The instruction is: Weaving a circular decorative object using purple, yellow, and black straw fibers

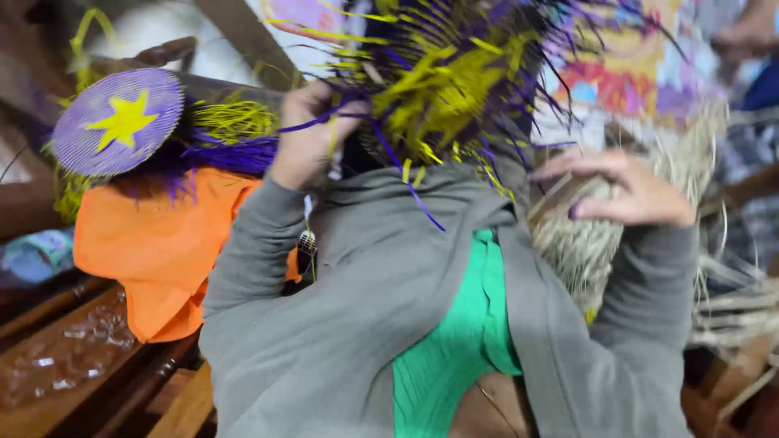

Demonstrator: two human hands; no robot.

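My left hand (311, 136), in a grey sleeve, is closed on loose purple strands at the edge of a half-woven purple and yellow straw piece (448, 79) held up close in front of me. My right hand (626, 188) curls over the top of a bundle of pale natural straw (580, 247) and grips it. Many loose strand ends stick out of the woven piece in all directions. The view is blurred by motion.
A round purple woven disc with a yellow star (118, 122) lies at the left above an orange cloth (154, 243). Clear plastic (65, 350) rests on a wooden bench at the lower left. A colourful printed cloth (637, 73) and another person's hand (746, 32) are at the upper right.
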